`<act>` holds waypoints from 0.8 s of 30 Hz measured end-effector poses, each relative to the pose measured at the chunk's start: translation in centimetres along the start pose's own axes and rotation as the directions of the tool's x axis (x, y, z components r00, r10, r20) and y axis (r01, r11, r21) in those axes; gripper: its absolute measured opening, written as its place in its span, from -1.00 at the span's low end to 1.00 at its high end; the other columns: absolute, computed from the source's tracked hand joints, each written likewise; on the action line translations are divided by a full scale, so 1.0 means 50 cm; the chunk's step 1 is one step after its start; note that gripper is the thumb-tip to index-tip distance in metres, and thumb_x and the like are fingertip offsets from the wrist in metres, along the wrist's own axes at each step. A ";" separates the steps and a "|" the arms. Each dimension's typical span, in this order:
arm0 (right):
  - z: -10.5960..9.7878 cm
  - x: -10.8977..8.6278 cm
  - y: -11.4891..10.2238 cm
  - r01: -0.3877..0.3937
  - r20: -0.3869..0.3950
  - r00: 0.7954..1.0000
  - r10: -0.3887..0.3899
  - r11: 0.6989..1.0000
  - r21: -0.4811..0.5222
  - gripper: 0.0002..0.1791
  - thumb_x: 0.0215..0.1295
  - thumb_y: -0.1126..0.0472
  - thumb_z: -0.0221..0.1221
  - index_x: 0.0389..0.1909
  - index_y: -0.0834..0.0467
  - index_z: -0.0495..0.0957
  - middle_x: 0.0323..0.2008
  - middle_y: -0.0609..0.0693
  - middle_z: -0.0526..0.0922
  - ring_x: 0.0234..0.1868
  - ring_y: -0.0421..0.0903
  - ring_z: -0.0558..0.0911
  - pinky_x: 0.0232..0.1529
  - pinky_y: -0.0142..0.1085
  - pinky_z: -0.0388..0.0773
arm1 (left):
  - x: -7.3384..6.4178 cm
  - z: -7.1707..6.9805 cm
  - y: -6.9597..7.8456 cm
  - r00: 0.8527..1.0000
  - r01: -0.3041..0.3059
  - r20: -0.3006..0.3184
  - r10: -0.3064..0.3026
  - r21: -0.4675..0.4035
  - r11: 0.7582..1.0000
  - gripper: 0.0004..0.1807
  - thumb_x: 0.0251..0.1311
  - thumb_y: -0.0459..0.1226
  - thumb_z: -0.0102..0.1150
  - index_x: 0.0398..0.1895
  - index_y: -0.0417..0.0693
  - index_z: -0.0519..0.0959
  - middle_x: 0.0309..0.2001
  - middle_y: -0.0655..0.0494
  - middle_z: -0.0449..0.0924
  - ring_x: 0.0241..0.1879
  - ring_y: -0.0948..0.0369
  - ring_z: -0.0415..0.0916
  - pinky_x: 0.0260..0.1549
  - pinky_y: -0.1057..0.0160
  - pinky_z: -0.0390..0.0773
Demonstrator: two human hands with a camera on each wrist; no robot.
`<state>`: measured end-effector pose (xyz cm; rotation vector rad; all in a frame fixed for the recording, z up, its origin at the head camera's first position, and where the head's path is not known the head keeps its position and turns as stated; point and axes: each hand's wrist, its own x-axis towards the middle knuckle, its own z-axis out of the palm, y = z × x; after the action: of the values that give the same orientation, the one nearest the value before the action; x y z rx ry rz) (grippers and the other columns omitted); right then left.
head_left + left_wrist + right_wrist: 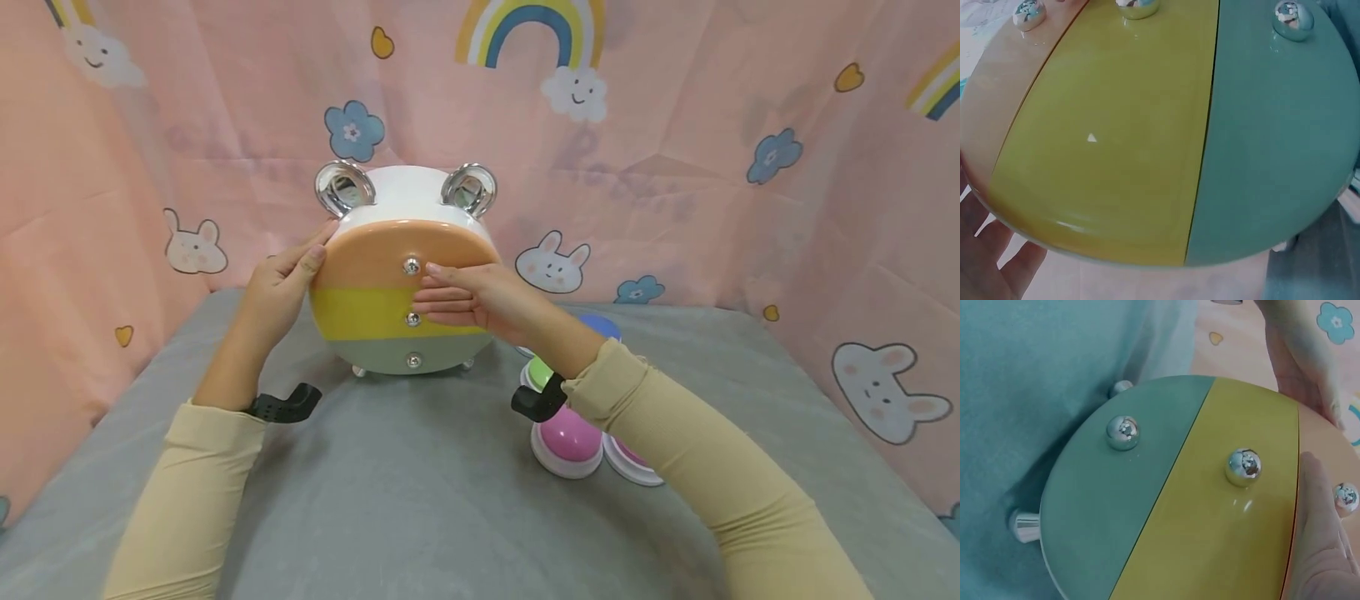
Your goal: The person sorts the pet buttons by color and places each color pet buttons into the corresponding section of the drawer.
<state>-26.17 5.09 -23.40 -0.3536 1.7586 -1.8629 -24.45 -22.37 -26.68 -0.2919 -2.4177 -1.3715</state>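
Observation:
A round-fronted drawer box stands on short silver feet with two silver ring ears on top. Its front has orange, yellow and green drawers, each with a round silver knob. My left hand holds the box's upper left side, thumb at the front rim and fingers along the side. My right hand is in front of the orange and yellow drawers, fingers extended, thumb tip close beside the orange drawer's knob. All the drawers look closed.
Right of the box, partly behind my right forearm, several dome buttons on white bases sit on the grey cloth, among them a pink button and a green button. A pink patterned curtain surrounds the table.

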 end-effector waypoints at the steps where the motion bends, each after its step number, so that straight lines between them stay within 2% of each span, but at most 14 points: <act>1: 0.002 0.002 0.000 -0.005 -0.001 1.000 0.005 1.000 0.006 -0.52 0.52 0.12 0.05 0.28 0.35 0.41 0.24 0.32 0.56 0.22 0.15 0.60 0.24 -0.08 0.56 | -0.001 0.001 -0.001 1.000 -0.001 -0.009 0.001 0.003 1.000 -0.51 0.46 0.15 -0.13 0.41 0.46 0.36 0.46 0.31 0.29 0.51 0.15 0.17 0.49 -0.06 0.22; 11: 0.026 0.023 -0.006 -0.040 -0.031 0.999 0.043 0.996 0.084 -0.52 0.48 0.08 0.11 0.21 0.36 0.48 0.18 0.31 0.60 0.16 0.15 0.65 0.01 -0.20 0.71 | -0.006 0.006 -0.004 0.997 -0.047 -0.057 0.047 -0.009 0.999 -0.54 0.49 0.11 -0.15 0.40 0.43 0.38 0.46 0.32 0.29 0.50 0.21 0.19 0.48 0.02 0.25; 18: 0.029 0.033 -0.007 -0.030 -0.057 0.998 0.037 0.993 0.110 -0.56 0.47 0.07 0.11 0.13 0.35 0.52 -0.12 0.16 0.74 0.07 0.11 0.71 -0.01 -0.20 0.72 | 0.004 0.018 -0.007 0.996 -0.072 -0.055 0.070 -0.039 0.997 -0.53 0.51 0.05 -0.15 0.42 0.32 0.37 0.46 0.27 0.29 0.50 0.24 0.19 0.49 0.09 0.25; 20: 0.031 0.035 -0.006 -0.032 -0.066 0.997 0.040 0.991 0.126 -0.56 0.47 0.06 0.12 0.11 0.35 0.53 -0.18 0.14 0.74 0.08 0.12 0.71 -0.02 -0.20 0.72 | 0.005 0.020 -0.007 0.996 -0.071 -0.058 0.068 -0.034 0.997 -0.53 0.52 0.06 -0.16 0.42 0.30 0.37 0.47 0.26 0.28 0.50 0.24 0.19 0.49 0.10 0.25; 24: 0.035 0.039 -0.001 -0.030 -0.090 0.995 0.044 0.987 0.160 -0.57 0.47 0.07 0.12 0.09 0.36 0.54 -0.23 0.12 0.75 -0.03 0.06 0.77 -0.03 -0.20 0.71 | 0.002 0.021 -0.007 0.997 -0.058 -0.056 0.056 -0.033 0.998 -0.52 0.52 0.06 -0.18 0.43 0.29 0.37 0.47 0.25 0.27 0.51 0.22 0.17 0.50 0.07 0.23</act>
<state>-26.83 2.53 -23.51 -0.1744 1.6511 -2.0057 -24.89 -21.65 -27.42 -0.3245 -2.3246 -1.3801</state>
